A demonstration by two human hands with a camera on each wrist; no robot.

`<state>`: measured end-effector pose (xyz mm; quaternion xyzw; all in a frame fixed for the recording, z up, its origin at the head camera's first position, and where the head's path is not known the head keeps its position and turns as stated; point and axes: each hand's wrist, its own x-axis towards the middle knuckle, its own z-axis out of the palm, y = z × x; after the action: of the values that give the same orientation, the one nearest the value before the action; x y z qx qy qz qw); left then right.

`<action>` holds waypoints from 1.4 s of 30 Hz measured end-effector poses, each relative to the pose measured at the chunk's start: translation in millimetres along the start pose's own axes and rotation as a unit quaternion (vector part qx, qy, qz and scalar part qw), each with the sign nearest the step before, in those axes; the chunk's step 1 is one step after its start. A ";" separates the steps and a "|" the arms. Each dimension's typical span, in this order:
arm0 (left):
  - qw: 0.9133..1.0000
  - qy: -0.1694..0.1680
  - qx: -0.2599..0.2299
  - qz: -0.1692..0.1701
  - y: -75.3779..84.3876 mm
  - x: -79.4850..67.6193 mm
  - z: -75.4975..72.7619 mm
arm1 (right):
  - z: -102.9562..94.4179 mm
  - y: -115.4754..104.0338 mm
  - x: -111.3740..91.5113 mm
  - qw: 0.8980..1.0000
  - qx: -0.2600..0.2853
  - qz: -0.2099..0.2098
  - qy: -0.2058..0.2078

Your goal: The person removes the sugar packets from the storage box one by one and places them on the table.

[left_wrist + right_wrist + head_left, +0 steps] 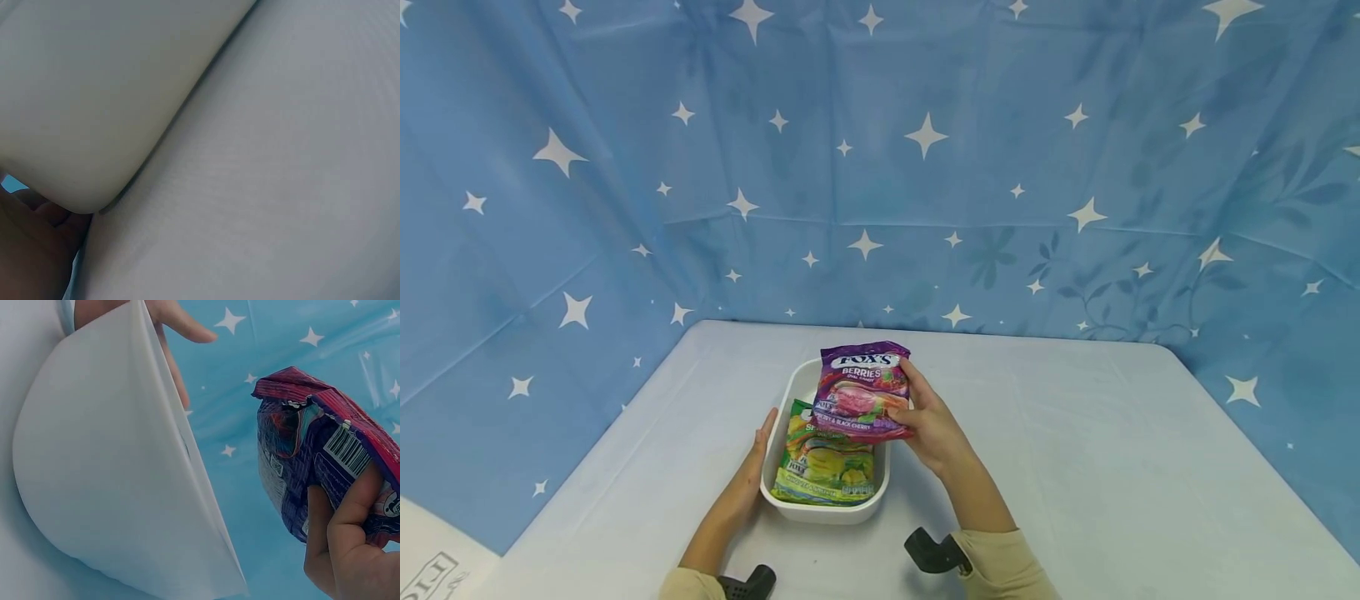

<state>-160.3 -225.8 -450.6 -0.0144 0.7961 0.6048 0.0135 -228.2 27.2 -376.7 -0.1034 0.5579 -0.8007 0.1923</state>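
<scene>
A purple candy bag labelled Fox's Berries is pinched at its right side by my right hand, thumb on the front and fingers behind. In the right wrist view the candy bag shows its barcoded back, held above the rim. Below it in the head view stands a white tub, with a green and yellow candy bag lying inside; the purple bag hides part of it. My left hand rests along the tub's left side, fingers extended. The left wrist view shows that hand against the tub's wall.
The tub stands on a white-covered table. A blue curtain with white stars hangs behind and at the sides. A pale printed surface shows at the lower left corner.
</scene>
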 end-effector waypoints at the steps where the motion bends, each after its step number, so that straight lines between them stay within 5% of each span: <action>1: 1.000 -0.001 -0.001 0.001 0.0 0.1 -0.2 | -0.9 -0.6 0.2 1.000 0.000 -0.002 0.000; 19: 1.000 0.000 -0.003 -0.002 -0.2 1.7 7.7 | -30.6 -20.8 -4.9 1.000 0.018 -0.016 0.017; 42: 1.000 0.010 -0.006 -0.008 5.3 -0.5 2.3 | -62.6 -40.4 -9.3 0.999 -0.045 -0.012 0.024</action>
<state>-160.0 -222.2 -446.1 -0.0266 0.7923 0.6095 0.0104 -251.4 96.8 -360.8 -0.0993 0.5967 -0.7793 0.1638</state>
